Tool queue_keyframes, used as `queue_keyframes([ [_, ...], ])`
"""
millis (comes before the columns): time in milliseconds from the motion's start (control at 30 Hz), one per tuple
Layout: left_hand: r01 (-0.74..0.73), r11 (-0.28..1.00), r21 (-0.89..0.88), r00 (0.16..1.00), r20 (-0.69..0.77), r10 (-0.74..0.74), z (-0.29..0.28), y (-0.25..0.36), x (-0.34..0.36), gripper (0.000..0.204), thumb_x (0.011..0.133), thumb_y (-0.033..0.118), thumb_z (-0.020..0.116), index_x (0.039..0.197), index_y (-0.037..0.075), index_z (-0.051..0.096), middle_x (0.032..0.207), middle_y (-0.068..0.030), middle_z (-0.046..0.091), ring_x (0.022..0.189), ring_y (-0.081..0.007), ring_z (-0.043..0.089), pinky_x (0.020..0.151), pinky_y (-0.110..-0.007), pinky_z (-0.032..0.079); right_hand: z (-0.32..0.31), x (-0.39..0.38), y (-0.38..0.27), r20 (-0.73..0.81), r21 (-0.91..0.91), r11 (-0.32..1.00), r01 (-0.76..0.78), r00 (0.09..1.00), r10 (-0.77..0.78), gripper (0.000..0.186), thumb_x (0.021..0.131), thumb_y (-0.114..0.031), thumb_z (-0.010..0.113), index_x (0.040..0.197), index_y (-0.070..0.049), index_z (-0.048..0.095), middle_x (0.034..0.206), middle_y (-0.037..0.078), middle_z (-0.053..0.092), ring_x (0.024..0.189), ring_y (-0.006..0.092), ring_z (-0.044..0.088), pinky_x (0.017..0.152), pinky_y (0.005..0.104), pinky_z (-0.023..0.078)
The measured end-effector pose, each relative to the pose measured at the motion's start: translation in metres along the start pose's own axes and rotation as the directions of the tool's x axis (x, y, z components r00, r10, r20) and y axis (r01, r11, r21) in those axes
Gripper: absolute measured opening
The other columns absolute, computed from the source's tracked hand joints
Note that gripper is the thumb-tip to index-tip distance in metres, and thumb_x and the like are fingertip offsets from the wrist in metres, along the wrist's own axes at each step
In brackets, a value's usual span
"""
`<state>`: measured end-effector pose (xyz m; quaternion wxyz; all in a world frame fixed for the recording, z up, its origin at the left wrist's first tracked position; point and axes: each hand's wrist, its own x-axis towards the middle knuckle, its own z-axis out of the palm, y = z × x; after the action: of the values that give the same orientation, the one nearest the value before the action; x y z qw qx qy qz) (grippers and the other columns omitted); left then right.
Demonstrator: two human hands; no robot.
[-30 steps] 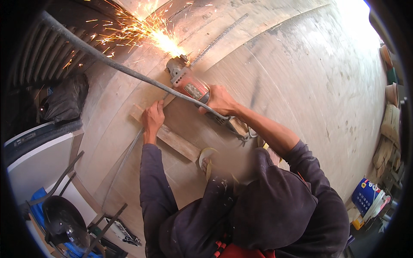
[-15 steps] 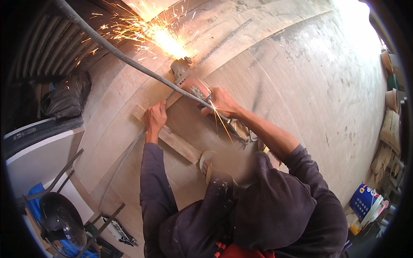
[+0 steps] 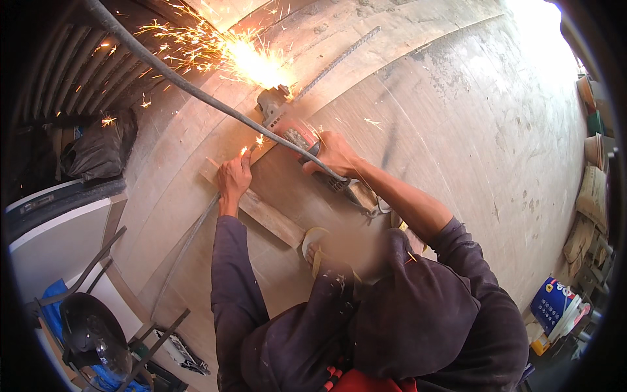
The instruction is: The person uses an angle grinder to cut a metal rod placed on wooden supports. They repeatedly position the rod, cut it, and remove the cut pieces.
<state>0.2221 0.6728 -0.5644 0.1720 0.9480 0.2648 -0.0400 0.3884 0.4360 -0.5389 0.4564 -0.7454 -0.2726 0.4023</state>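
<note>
My right hand [image 3: 336, 157] is wrapped round the body of a red and grey angle grinder [image 3: 297, 134]. At the grinder's head, bright sparks [image 3: 251, 62] spray toward the upper left, and their glare hides the disc. My left hand [image 3: 234, 178] is closed on a thin steel rod, which runs from the lower left up past the grinder. Beyond the grinder shows the rod's ribbed far part [image 3: 339, 62]. Under my left hand lies a wooden strip [image 3: 271, 219]. A few small sparks glow near the left fingertips.
A thick grey cable [image 3: 170, 72] crosses in front from the upper left to the grinder. My sandalled foot [image 3: 315, 245] is close to the wooden strip. At left are a dark bag [image 3: 101, 150] and a black chair [image 3: 91, 326]. A blue and white bucket [image 3: 555, 307] stands at right.
Both hands and the grinder stay nearly in place. The spark spray has changed shape, and the streak by my right hand is gone. The cable has shifted slightly near the grinder's rear.
</note>
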Motion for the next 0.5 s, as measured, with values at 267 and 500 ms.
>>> queue_keyframes([
  [267,-0.063,0.998,-0.011,0.994,-0.088,0.062,0.005,0.000,0.000,0.053,0.101,0.044,0.037,0.086,0.003,0.067,0.072,-0.0259,0.062,0.071,-0.0470,0.061,0.061,-0.054,0.045,-0.002,-0.001,-0.001,-0.015,-0.044,0.999,-0.026,1.000,0.025,0.059,0.053,-0.036,0.078,0.085,0.012,0.064,0.077,0.027,0.066,0.073,0.0337,0.067,0.069,0.0424,0.053],
  [500,-0.062,0.998,-0.029,0.994,-0.093,0.059,0.000,0.004,0.000,0.054,0.101,0.045,0.037,0.081,0.002,0.065,0.070,-0.0261,0.061,0.069,-0.0474,0.060,0.060,-0.054,0.044,-0.004,-0.001,-0.008,-0.021,-0.026,0.999,-0.031,0.999,0.031,0.056,0.052,-0.034,0.077,0.083,0.012,0.064,0.075,0.026,0.066,0.070,0.0319,0.066,0.066,0.0426,0.052],
])
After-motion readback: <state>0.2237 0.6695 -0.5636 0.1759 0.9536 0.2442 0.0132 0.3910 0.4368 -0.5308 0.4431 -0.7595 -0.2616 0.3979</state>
